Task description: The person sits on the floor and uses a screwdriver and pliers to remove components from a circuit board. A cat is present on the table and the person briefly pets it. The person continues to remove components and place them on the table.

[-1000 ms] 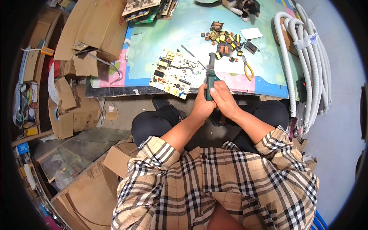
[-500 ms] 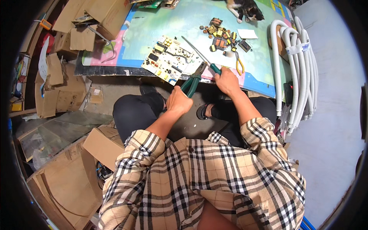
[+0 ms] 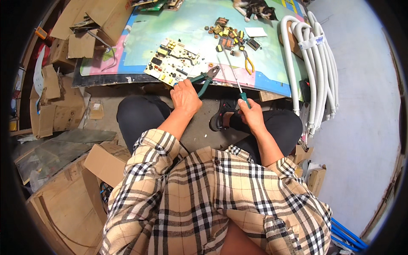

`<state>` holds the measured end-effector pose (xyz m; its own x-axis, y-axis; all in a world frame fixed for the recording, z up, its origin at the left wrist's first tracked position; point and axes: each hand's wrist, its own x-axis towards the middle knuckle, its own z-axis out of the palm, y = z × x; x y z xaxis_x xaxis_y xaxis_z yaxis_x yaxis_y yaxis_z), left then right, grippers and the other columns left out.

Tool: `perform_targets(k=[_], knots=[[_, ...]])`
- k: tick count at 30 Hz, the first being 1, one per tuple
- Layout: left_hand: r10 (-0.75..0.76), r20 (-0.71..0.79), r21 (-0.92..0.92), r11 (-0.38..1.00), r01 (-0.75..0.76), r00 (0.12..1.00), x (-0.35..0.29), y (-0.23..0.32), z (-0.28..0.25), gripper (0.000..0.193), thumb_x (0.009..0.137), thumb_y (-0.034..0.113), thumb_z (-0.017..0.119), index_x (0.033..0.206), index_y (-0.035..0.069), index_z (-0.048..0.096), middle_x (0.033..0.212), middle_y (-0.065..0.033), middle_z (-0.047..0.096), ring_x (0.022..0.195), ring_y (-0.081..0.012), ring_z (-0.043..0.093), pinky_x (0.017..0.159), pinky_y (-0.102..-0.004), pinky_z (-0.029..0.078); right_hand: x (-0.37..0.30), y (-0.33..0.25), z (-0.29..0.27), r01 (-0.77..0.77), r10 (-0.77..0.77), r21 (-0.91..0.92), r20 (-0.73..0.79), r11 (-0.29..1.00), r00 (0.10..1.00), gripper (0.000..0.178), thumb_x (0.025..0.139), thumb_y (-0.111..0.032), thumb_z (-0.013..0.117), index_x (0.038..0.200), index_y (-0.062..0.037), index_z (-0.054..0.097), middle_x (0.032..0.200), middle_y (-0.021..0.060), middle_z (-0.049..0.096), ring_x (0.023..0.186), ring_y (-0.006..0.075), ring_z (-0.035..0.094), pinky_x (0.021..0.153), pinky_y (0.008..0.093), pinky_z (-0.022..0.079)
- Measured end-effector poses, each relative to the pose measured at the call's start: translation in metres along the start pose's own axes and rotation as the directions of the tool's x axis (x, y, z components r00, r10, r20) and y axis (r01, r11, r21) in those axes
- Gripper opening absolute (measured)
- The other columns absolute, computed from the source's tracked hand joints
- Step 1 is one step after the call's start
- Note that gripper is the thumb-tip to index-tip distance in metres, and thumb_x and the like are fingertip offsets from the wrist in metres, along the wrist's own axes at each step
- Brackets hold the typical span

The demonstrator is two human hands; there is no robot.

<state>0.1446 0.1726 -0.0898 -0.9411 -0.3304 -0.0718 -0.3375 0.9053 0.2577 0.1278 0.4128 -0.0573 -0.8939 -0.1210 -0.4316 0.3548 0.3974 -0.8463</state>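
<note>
The board (image 3: 174, 63) lies flat on the table (image 3: 100, 68), with its near corner by the table's front edge. Just off the board's near right side are the green pliers (image 3: 209, 76), with the left hand (image 3: 185, 100) curled around a handle, the two handles spread apart and the metal nose pointing away to the right. I can't tell if the hand's fingers touch the board too. Farther right of the board, the right hand (image 3: 251, 114) is wrapped around the green handle of a long screwdriver (image 3: 233, 72), whose thin rod points away toward the pile of little parts (image 3: 231, 37), right of the board's far end. The pliers look hard and a bit heavy at the nose, so the handles seem the best place to hold. The screwdriver looks stiff and lighter, with a fat grip that should not slip much; the smooth rod might. The board looks light, stiff and easy to crack, with bumpy bits on top that could bend or poke, so its bare edges look best to hold.
</note>
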Motion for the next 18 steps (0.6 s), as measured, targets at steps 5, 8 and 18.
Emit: perform_targets(k=[5, 8, 18], knots=[[-0.122, 0.195, -0.171, 0.973, 0.156, 0.973, 0.005, -0.001, 0.001, 0.053, 0.071, 0.020, 0.070, 0.115, -0.005, 0.053, 0.113, -0.0261, 0.062, 0.107, -0.0389, 0.061, 0.094, -0.0469, 0.047, -0.002, 0.015, 0.015, 0.084, -0.096, -0.176, -0.056, 0.981, 0.994, 0.037, 0.093, -0.037, 0.062, 0.087, -0.0014, 0.066, 0.064, 0.0065, 0.062, 0.057, 0.0150, 0.060, 0.056, 0.0326, 0.048], [-0.153, 0.480, -0.296, 0.899, 0.323, 0.864, 0.008, -0.002, -0.018, 0.061, 0.069, 0.023, 0.068, 0.120, -0.005, 0.053, 0.116, -0.0278, 0.063, 0.108, -0.0393, 0.062, 0.094, -0.0430, 0.048, -0.004, 0.022, 0.012, 0.141, -0.154, -0.151, -0.075, 0.978, 0.985, 0.035, 0.095, -0.035, 0.060, 0.089, -0.0010, 0.064, 0.064, 0.0070, 0.062, 0.058, 0.0159, 0.062, 0.056, 0.0330, 0.048], [0.110, 0.450, -0.225, 0.974, -0.007, 0.886, 0.053, -0.049, -0.002, 0.048, 0.061, 0.025, 0.072, 0.099, -0.004, 0.070, 0.100, -0.0240, 0.070, 0.093, -0.0355, 0.069, 0.081, -0.0376, 0.054, -0.007, 0.022, -0.017, 0.422, -0.512, -0.511, -0.043, 0.749, 0.858, 0.023, 0.095, -0.024, 0.058, 0.096, -0.0012, 0.058, 0.079, 0.0212, 0.063, 0.077, 0.0410, 0.063, 0.069, 0.0452, 0.049]])
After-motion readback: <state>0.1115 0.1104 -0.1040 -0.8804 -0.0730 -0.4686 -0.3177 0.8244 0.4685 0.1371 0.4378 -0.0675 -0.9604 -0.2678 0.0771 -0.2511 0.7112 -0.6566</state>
